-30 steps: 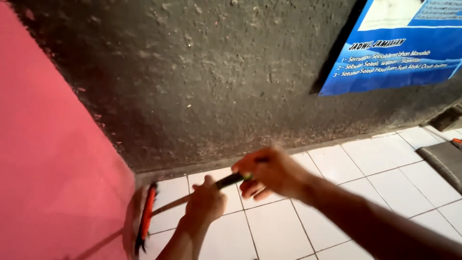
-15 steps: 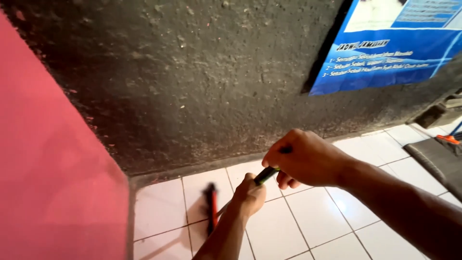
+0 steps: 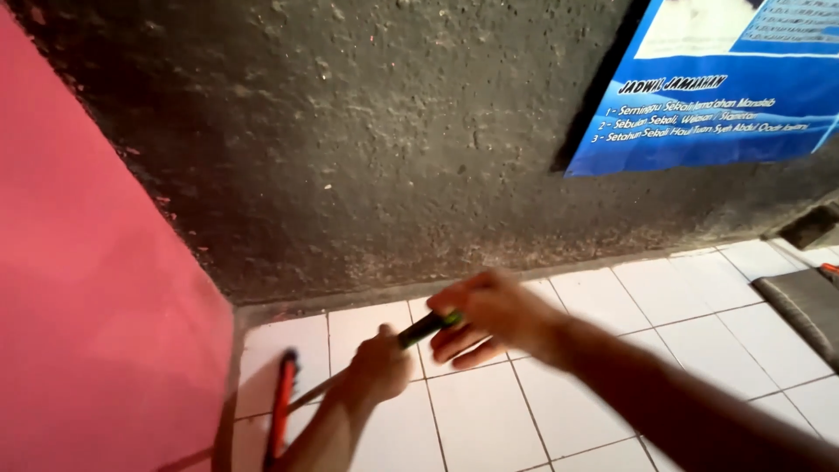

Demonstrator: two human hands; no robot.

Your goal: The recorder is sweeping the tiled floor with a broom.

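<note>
Long-handled floor tool: red head [image 3: 280,411] on the white tiled floor [image 3: 673,306], just beside the pink wall [image 3: 96,306], near the corner with the rough dark wall [image 3: 393,149]. Left hand [image 3: 377,367] closed round the shaft. Right hand [image 3: 489,316] gripping the black-and-green handle end [image 3: 426,327], blurred. Open tiles to the right up to a grey mat [image 3: 808,306]. Blue poster [image 3: 717,87] above.

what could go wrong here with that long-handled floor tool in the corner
The red tool head sits close to the pink wall, so a stroke might scuff the paint. Both the left hand and right hand grip the thin handle near its top end, so control of the head may be loose.
</note>
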